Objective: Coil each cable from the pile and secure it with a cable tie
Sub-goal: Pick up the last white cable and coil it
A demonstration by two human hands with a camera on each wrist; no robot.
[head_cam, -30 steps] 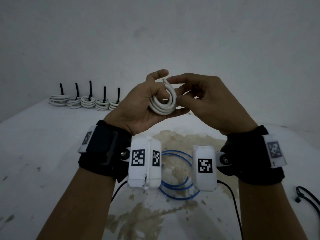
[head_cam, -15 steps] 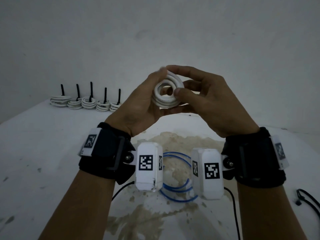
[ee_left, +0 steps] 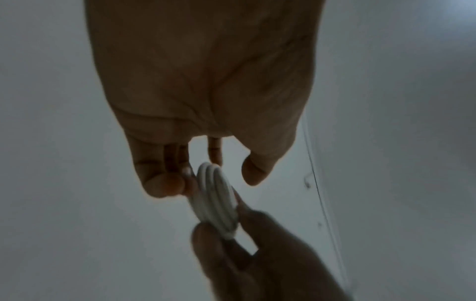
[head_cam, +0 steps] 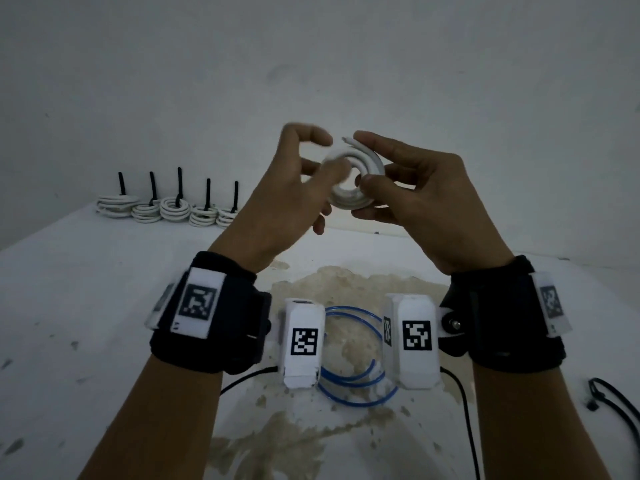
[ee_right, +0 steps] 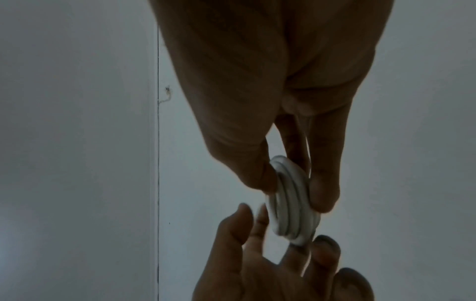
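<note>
A broad white table point(head_cam: 86, 306), matte and scuffed, carries a big brownish stain point(head_cam: 346, 292) across its middle, with a plain white wall point(head_cam: 311, 64) behind. Up in the air over that stain, both hands meet. The right hand point(head_cam: 426, 199) pinches the white cable coil point(head_cam: 360, 178) between thumb and curled fingers, gripping its right side; the coil is a tight, smooth, rounded ring of several turns, one cut end poking up at the top. The left hand point(head_cam: 287, 188) is blurred, fingers loosely bent at the coil's left rim, just touching, not clamped round it. Black wrist straps with white marker boxes block part of the table below. Behind them lies a loose blue cable point(head_cam: 360, 386), thin and glossy. Far left, five finished white coils point(head_cam: 166, 209) sit in a row, each with a black tie standing upright. At the right edge, black ties point(head_cam: 609, 400) lie flat.
</note>
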